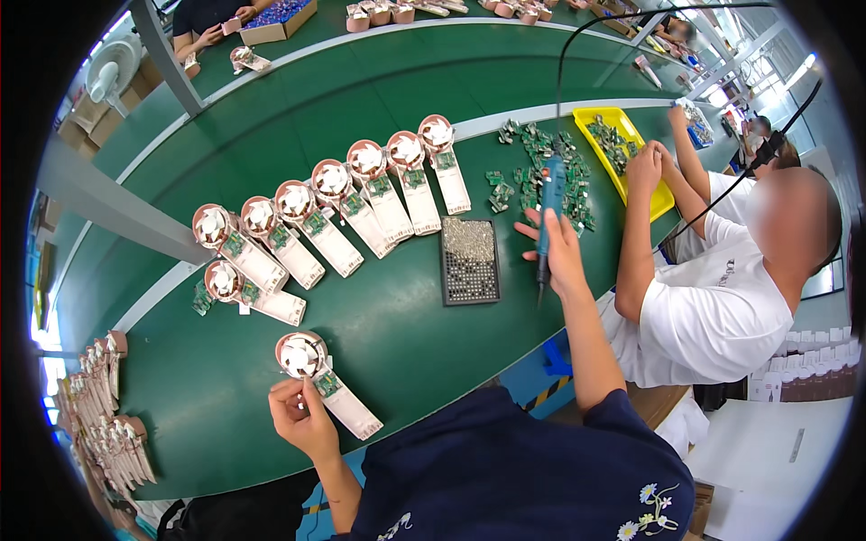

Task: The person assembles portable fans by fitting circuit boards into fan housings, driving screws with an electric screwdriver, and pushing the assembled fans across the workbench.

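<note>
A pink-and-white handheld fan half (356, 410) with a round fan head and a small green circuit board lies on the green table in front of me. My left hand (302, 419) is at the lower rim of its round head, fingers curled in and thumb by the housing; a tiny bright bit shows at the fingers, too small to name. In my right hand (561, 257) is a blue electric screwdriver (552, 185), held loosely with some fingers sticking out past its left side. Its tip points down beside a black screw tray (471, 279) partly heaped with small screws.
Several similar fan halves (334, 236) stand in a slanting row beyond. Loose green circuit boards (532, 162) lie at the right, by a yellow tray (663, 200). A co-worker (713, 298) in white sits at my right. Stacked fan shells (108, 406) are at far left. A black cord (561, 63) hangs overhead.
</note>
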`<action>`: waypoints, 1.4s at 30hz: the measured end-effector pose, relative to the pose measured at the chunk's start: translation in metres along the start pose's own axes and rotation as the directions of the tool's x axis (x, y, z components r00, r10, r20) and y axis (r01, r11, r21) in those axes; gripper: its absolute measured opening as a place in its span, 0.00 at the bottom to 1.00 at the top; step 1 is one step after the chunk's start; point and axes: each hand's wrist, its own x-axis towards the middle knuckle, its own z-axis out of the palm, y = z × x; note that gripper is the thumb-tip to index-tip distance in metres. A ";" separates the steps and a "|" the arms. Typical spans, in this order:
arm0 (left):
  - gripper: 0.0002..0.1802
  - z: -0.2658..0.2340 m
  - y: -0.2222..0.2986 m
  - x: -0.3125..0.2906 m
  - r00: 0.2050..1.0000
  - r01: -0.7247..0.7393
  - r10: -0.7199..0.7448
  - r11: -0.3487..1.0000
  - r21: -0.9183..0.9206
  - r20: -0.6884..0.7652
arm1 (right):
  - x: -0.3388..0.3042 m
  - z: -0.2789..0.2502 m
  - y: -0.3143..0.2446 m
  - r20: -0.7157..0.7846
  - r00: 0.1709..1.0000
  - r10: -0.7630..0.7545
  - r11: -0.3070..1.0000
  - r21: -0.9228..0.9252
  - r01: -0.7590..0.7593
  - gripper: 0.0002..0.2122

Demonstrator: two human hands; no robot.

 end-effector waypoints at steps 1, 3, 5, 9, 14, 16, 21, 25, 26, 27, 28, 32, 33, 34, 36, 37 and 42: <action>0.06 0.003 -0.001 0.001 1.000 -0.006 0.006 1.000 -0.006 -0.003 | -0.004 -0.006 -0.006 -0.030 0.999 -0.022 0.999 -0.035 0.021 0.25; 0.06 0.003 -0.005 0.000 0.998 -0.027 0.026 0.999 -0.028 -0.050 | -0.024 -0.014 -0.014 0.017 1.000 0.026 0.992 -0.126 -0.023 0.24; 0.06 0.004 0.000 -0.001 0.998 0.003 -0.005 1.000 -0.030 -0.062 | -0.048 -0.018 -0.009 0.003 1.000 0.011 0.957 -0.290 -0.009 0.22; 0.06 0.010 -0.013 -0.001 0.999 -0.044 0.044 0.999 -0.025 -0.010 | -0.067 -0.007 0.009 -0.078 0.938 -0.337 0.487 -0.867 0.103 0.20; 0.07 0.018 -0.015 0.003 0.998 0.055 -0.052 0.994 -0.096 0.034 | -0.071 0.008 0.003 -0.143 0.922 -0.359 0.405 -0.914 0.015 0.21; 0.07 0.016 -0.015 0.005 0.998 0.058 -0.056 0.995 -0.084 0.029 | -0.070 0.014 -0.001 -0.096 0.919 -0.382 0.341 -0.939 0.044 0.20; 0.07 0.020 -0.020 0.005 0.998 0.070 -0.068 0.991 -0.117 0.015 | -0.050 0.079 -0.042 0.144 0.870 -0.472 0.731 -0.487 0.478 0.22; 0.07 0.020 -0.025 0.004 0.996 0.092 -0.092 0.988 -0.121 0.004 | 0.041 0.125 -0.019 0.363 0.679 -0.637 0.392 -0.607 0.692 0.25; 0.07 0.021 -0.025 0.005 0.996 0.086 -0.087 0.988 -0.130 0.000 | 0.051 0.127 -0.014 0.390 0.709 -0.587 0.375 -0.646 0.665 0.25; 0.07 0.022 -0.025 0.005 0.996 0.084 -0.083 0.987 -0.135 0.010 | 0.060 0.127 -0.009 0.411 0.738 -0.534 0.354 -0.685 0.637 0.25; 0.07 0.020 -0.024 0.003 0.996 0.088 -0.087 0.987 -0.133 0.013 | 0.061 0.131 -0.010 0.434 0.753 -0.494 0.374 -0.676 0.635 0.26; 0.07 0.020 -0.024 0.004 0.990 0.141 -0.141 0.979 -0.146 0.012 | 0.061 0.135 -0.012 0.443 0.822 -0.357 0.380 -0.735 0.561 0.31; 0.07 0.020 -0.025 0.005 0.989 0.146 -0.147 0.979 -0.145 0.010 | 0.062 0.135 -0.013 0.447 0.822 -0.352 0.379 -0.735 0.562 0.31; 0.07 0.021 -0.024 0.006 0.989 0.148 -0.148 0.979 -0.142 0.012 | 0.060 0.134 -0.014 0.470 0.811 -0.350 0.345 -0.740 0.578 0.31; 0.07 0.021 -0.022 0.007 0.987 0.158 -0.157 0.978 -0.137 0.017 | 0.061 0.133 -0.013 0.509 0.794 -0.332 0.351 -0.715 0.605 0.31; 0.07 0.021 -0.021 0.009 0.989 0.146 -0.145 0.981 -0.126 0.018 | 0.064 0.132 -0.011 0.510 0.796 -0.326 0.351 -0.716 0.603 0.31; 0.08 0.024 -0.022 0.009 0.991 0.133 -0.132 0.978 -0.158 0.016 | 0.072 0.132 -0.012 0.559 0.764 -0.323 0.414 -0.642 0.645 0.31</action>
